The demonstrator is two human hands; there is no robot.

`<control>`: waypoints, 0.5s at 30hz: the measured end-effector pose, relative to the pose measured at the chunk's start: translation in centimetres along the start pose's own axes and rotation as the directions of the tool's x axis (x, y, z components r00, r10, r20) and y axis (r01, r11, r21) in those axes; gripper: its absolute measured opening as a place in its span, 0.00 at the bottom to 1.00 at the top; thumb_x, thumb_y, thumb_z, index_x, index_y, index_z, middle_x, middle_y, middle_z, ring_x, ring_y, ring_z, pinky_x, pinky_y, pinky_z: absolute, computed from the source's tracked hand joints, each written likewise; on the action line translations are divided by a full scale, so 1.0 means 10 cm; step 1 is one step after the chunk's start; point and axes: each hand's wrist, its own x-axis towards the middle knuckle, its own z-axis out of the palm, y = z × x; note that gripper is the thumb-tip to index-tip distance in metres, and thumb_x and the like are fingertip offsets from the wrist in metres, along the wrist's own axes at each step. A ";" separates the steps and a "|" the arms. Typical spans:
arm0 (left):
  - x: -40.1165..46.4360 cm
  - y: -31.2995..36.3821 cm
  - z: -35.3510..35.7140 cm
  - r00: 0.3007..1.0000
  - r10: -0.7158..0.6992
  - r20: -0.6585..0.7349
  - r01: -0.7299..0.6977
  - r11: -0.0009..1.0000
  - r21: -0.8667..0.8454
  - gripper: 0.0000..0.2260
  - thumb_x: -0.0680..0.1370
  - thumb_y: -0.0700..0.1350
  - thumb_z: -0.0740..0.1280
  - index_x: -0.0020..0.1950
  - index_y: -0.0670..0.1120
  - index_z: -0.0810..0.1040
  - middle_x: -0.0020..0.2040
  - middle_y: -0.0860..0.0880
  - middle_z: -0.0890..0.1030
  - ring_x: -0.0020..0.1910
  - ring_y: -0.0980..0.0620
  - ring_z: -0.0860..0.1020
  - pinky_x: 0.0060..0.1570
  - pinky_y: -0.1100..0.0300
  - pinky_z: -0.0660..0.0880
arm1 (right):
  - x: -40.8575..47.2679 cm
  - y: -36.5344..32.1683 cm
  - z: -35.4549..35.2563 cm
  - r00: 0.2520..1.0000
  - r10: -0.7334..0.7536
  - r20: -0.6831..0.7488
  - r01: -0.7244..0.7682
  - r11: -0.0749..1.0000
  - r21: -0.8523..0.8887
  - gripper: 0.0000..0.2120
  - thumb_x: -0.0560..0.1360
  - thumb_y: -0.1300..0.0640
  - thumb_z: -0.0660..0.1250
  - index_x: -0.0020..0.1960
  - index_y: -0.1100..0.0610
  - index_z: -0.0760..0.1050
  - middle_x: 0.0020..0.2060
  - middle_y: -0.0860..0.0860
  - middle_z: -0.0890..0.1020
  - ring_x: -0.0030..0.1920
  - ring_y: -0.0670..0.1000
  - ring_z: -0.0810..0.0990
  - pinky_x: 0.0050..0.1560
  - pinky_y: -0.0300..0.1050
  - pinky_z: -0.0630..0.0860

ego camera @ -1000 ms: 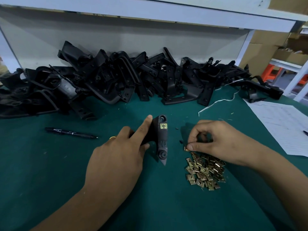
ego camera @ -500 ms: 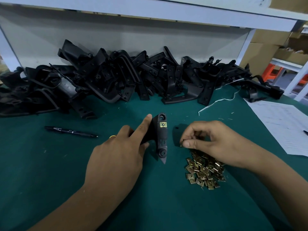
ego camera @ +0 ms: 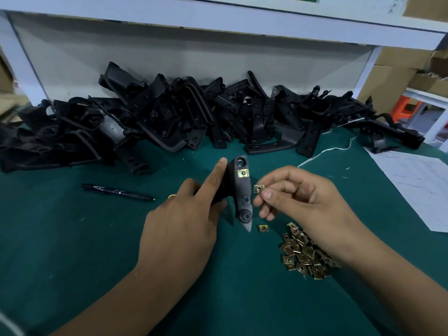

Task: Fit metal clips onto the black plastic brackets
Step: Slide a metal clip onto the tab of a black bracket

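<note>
The left hand [ego camera: 179, 229] grips a black plastic bracket [ego camera: 241, 194] at the middle of the green tabletop [ego camera: 72, 251], its fingers curled round the part's left edge and the index finger laid straight along it toward 12 o'clock. The bracket stands on end, its pointed tip touching the tabletop, and one brass-coloured metal clip [ego camera: 243, 173] already sits near its upper end. Just beside the bracket at 3 o'clock, the right hand [ego camera: 300, 202] pinches a second clip [ego camera: 258, 188] between thumb and forefinger, the other fingers curled beneath; this clip is apart from the bracket. A single loose clip [ego camera: 263, 228] lies at 5 o'clock of the bracket's tip, and a heap of clips [ego camera: 303, 257] lies farther toward 4 o'clock, partly under the right wrist. A pile of black brackets [ego camera: 194, 117] stretches along the back at 12 o'clock. A black pen [ego camera: 117, 191] lies at 9 o'clock, a printed sheet [ego camera: 417, 185] at 3 o'clock, with a white string [ego camera: 332, 149] near it.
</note>
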 end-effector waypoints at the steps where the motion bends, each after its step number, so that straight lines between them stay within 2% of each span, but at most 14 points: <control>1: 0.01 0.00 0.00 1.000 0.005 -0.006 -0.005 1.000 -0.010 0.29 0.82 0.59 0.56 0.82 0.65 0.50 0.42 0.57 0.69 0.31 0.54 0.69 0.27 0.56 0.68 | -0.02 0.01 0.04 1.000 0.005 0.003 -0.005 1.000 0.028 0.07 0.79 0.62 0.70 0.56 0.63 0.80 0.44 0.60 0.87 0.42 0.56 0.86 0.45 0.44 0.82; 7: 0.00 -0.02 -0.01 1.000 -0.002 -0.008 0.001 0.999 -0.037 0.30 0.82 0.58 0.56 0.82 0.66 0.48 0.43 0.56 0.69 0.32 0.53 0.70 0.29 0.54 0.71 | -0.04 0.01 0.11 1.000 0.006 0.012 -0.008 0.984 0.177 0.08 0.78 0.61 0.70 0.56 0.62 0.80 0.45 0.64 0.86 0.44 0.60 0.86 0.47 0.49 0.82; 10: 0.00 -0.01 -0.01 1.000 0.001 -0.007 -0.002 0.999 -0.041 0.30 0.82 0.58 0.56 0.82 0.66 0.48 0.43 0.57 0.69 0.32 0.54 0.70 0.30 0.54 0.71 | -0.04 0.00 0.09 1.000 0.003 0.011 -0.005 0.983 0.186 0.08 0.77 0.60 0.71 0.55 0.62 0.81 0.44 0.64 0.86 0.43 0.60 0.86 0.46 0.48 0.82; 15: -0.01 0.00 -0.02 1.000 0.014 0.004 -0.013 0.997 -0.076 0.31 0.82 0.58 0.57 0.81 0.67 0.46 0.44 0.57 0.71 0.33 0.53 0.72 0.32 0.51 0.76 | -0.06 0.01 0.12 0.999 -0.008 0.035 0.001 0.980 0.198 0.08 0.77 0.63 0.71 0.54 0.67 0.80 0.44 0.65 0.86 0.42 0.59 0.87 0.45 0.47 0.83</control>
